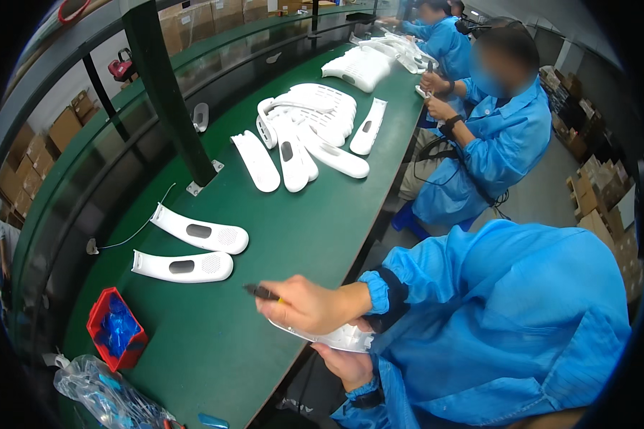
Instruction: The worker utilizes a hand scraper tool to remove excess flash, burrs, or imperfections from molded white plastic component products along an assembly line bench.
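Note:
My right hand (304,306) is closed around a dark pen-shaped tool (262,292) with a bit of yellow near the fingers; its tip points left over the table. Beneath that hand lies a white plastic shell (350,339), its hollow side facing up. From below, my left hand (347,363) grips the shell at the table's near edge. My right hand covers much of the shell, so where the two touch is hidden. Left of my hands, two curved white covers (182,266) with grey oval windows and dotted grilles rest side by side on the green table (279,236).
A red bin (134,352) with blue pieces stands at the lower left, beside a clear plastic bag (104,386). Farther up are several white shells (315,118). A dark post (168,93) rises from the table. Co-workers in blue (497,136) sit along its right side.

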`<state>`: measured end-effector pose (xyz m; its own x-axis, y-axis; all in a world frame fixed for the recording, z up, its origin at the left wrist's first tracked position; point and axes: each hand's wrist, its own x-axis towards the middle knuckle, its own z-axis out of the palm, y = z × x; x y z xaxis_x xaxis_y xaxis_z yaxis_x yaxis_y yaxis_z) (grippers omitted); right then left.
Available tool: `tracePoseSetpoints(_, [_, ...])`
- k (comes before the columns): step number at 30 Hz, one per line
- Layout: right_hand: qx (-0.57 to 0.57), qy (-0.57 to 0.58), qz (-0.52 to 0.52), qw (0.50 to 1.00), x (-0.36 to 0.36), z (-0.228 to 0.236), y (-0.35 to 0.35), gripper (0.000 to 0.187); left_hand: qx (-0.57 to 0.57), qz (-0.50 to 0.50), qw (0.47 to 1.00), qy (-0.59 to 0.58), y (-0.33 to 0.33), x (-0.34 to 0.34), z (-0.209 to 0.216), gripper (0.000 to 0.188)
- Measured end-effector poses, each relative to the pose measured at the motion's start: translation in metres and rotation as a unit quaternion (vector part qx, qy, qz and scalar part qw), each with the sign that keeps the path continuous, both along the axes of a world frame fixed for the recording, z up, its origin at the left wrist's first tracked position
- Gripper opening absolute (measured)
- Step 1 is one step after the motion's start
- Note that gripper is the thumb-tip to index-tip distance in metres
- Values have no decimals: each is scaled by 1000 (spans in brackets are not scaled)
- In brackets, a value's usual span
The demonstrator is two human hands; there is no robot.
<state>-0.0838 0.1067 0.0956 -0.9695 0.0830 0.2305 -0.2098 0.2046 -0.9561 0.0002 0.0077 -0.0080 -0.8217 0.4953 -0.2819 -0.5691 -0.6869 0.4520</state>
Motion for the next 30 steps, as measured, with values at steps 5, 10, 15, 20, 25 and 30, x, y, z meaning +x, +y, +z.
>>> tracePoseSetpoints(5, [-3, -17, -32, 999, 4, 9, 9, 33, 7, -27, 999, 38, 2, -1, 10, 66])
tracePoseSetpoints(10, [11, -24, -21, 999, 10, 1, 9, 34, -58, 24, 998, 15, 7, 1, 9, 65])
tracePoseSetpoints(15, [29, -9, -36, 999, 11, -4, 7, 34, -70, 44, 997, -2, 9, 1, 7, 65])
tracePoseSetpoints(20, [36, -9, -55, 998, 10, -9, 9, 31, -88, 65, 994, -26, 13, 0, 8, 65])
tracePoseSetpoints(25, [44, -15, -42, 998, 0, -5, 5, 29, -47, 19, 998, 25, 5, 2, -3, 67])
tracePoseSetpoints(30, [32, -2, -36, 999, 4, -12, 9, 29, -79, 37, 996, 27, 7, 1, 9, 70])
